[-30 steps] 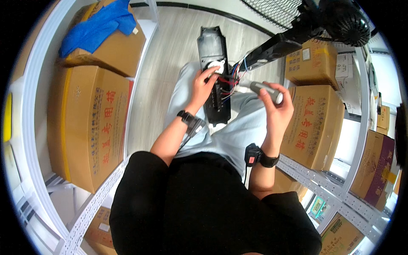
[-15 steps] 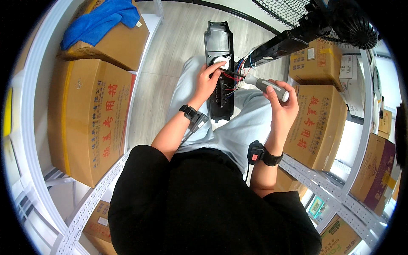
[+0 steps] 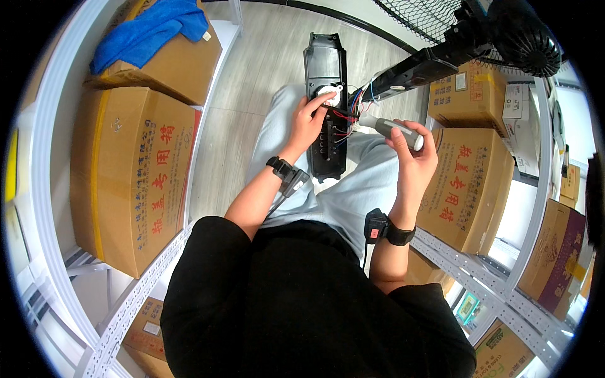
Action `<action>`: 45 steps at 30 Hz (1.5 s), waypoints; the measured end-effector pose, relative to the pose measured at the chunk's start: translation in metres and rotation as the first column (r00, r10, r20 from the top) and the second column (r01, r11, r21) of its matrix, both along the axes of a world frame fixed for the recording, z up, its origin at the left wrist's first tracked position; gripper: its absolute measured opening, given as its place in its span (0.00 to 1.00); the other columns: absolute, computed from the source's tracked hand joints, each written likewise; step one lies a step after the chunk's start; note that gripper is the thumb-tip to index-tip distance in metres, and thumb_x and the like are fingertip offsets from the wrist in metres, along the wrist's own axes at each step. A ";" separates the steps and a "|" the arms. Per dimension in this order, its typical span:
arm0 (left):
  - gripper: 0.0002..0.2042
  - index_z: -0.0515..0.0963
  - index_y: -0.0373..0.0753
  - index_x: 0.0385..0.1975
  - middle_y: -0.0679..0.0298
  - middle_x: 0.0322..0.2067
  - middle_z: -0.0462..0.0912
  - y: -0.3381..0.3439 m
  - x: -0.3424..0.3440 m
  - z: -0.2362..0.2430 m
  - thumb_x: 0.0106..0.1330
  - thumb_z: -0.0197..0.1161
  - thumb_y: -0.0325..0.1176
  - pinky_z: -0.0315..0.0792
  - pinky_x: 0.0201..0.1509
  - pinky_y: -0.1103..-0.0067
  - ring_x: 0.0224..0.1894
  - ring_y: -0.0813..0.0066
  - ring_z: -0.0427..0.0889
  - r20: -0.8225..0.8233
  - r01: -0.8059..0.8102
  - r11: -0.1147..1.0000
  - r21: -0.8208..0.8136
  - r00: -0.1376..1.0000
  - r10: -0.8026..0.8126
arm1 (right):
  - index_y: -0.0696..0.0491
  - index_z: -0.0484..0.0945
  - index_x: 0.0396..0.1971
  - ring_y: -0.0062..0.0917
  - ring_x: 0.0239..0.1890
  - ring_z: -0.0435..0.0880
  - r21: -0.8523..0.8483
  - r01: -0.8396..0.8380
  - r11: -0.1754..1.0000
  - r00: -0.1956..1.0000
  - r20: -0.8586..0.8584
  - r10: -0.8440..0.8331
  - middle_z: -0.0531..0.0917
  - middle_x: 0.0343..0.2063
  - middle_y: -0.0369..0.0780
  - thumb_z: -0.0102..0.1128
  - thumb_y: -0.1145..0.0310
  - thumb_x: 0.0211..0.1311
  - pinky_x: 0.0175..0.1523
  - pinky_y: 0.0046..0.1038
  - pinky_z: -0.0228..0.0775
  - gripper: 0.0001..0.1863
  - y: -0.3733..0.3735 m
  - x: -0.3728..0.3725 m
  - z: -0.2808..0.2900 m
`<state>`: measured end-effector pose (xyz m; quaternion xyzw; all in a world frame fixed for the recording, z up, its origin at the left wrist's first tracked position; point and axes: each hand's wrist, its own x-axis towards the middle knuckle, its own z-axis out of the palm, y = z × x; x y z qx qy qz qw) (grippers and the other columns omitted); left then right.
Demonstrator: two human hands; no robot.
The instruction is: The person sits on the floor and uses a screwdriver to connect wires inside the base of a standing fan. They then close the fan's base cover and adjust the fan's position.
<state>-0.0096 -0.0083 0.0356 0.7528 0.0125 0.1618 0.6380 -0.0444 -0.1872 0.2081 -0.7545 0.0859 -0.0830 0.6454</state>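
A long black plastic housing (image 3: 326, 161) stands lengthwise between my knees, with a white round part (image 3: 329, 94) set in its upper half. My left hand (image 3: 308, 126) reaches over the housing's left edge, its thumb and fingers closed at the white round part. In my right hand (image 3: 416, 154) is a screwdriver (image 3: 398, 131) with a grey handle, held by the fingers and thumb. Its dark shaft runs left to my left fingertips; the tip is hidden there. Red, blue and black wires (image 3: 357, 104) come out at the housing's right side.
A black fan stand (image 3: 413, 74) with a wire grille (image 3: 416, 17) leans in at upper right. Shelves with cardboard boxes (image 3: 135, 183) flank both sides. A blue cloth (image 3: 148, 31) lies on a box at upper left. Grey wood-look floor (image 3: 252, 63) lies ahead.
My right hand and the screwdriver handle have shifted slightly to the left. My left hand stays at the white round part, almost unmoved.
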 end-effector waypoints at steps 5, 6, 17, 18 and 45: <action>0.18 0.82 0.49 0.54 0.57 0.40 0.83 -0.001 0.000 0.000 0.66 0.60 0.23 0.74 0.48 0.75 0.41 0.63 0.80 0.085 -0.011 0.999 0.035 0.996 0.008 | 0.59 0.79 0.44 0.22 0.36 0.86 -0.007 0.021 1.000 1.000 -0.004 -0.021 0.86 0.40 0.41 0.72 0.74 0.60 0.41 0.19 0.78 0.15 0.002 0.000 0.000; 0.18 0.82 0.49 0.55 0.57 0.40 0.83 -0.001 0.001 -0.001 0.66 0.61 0.24 0.74 0.48 0.75 0.40 0.63 0.80 0.084 -0.012 1.000 0.027 0.996 0.010 | 0.59 0.79 0.45 0.22 0.36 0.86 -0.004 0.025 1.000 1.000 0.000 -0.025 0.86 0.40 0.41 0.72 0.74 0.60 0.41 0.19 0.78 0.15 0.003 0.000 0.001; 0.17 0.82 0.52 0.54 0.54 0.41 0.81 -0.002 0.001 -0.002 0.67 0.64 0.28 0.75 0.47 0.71 0.41 0.58 0.81 -0.031 -0.007 1.000 0.006 0.999 0.007 | 0.60 0.79 0.44 0.23 0.37 0.86 -0.018 0.048 0.999 0.997 0.053 -0.047 0.86 0.40 0.42 0.73 0.73 0.60 0.44 0.21 0.78 0.15 0.003 -0.006 0.018; 0.17 0.82 0.52 0.54 0.54 0.41 0.81 -0.002 0.001 -0.003 0.67 0.64 0.28 0.75 0.47 0.72 0.40 0.58 0.81 -0.059 0.000 1.000 0.008 0.998 0.000 | 0.60 0.79 0.44 0.22 0.37 0.86 -0.014 0.042 0.999 0.998 0.055 -0.041 0.86 0.40 0.42 0.73 0.73 0.59 0.44 0.21 0.78 0.15 0.003 -0.006 0.017; 0.20 0.83 0.53 0.54 0.55 0.39 0.79 -0.002 0.000 -0.005 0.65 0.62 0.22 0.76 0.47 0.71 0.41 0.57 0.81 0.024 0.020 1.000 0.007 1.000 -0.020 | 0.56 0.80 0.46 0.19 0.45 0.83 -0.410 -0.242 0.879 0.943 0.113 0.313 0.87 0.43 0.38 0.70 0.76 0.59 0.50 0.23 0.75 0.15 -0.001 0.001 0.021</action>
